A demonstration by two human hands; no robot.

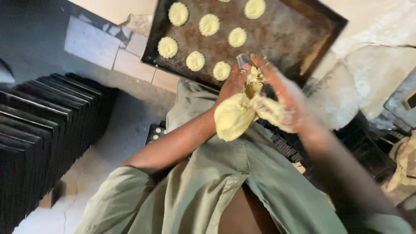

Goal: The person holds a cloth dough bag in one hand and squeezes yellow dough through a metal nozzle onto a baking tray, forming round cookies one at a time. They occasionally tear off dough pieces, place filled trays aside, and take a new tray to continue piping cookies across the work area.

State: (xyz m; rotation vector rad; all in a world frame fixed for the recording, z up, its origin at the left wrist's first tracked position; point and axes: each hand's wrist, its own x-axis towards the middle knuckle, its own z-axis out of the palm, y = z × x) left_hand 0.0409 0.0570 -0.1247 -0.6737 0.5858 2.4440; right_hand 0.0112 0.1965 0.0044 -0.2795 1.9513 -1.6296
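just below the dark baking tray [299, 26], the left hand [234, 82] is gripping a dough-filled piping bag [234, 115] while the right hand [281, 99] is closing around its dough-smeared top. the bag is looking soft, sticky and squashy; gripping behind the bulge seems best.

**Both hands raised together, grips closed, dough-smeared**

Left forearm bare, rising from 7 o'clock toward centre; sleeve bunched at the elbow. Left hand [232, 84] palm inward, fingers curled, grip closed around a full piping bag [234, 116]. Right forearm enters from 4 o'clock, motion-blurred. Right hand [281, 97] meets the left at 1 o'clock of centre, fingers [265, 69] bent, coated in dough, pinching the bag's top.
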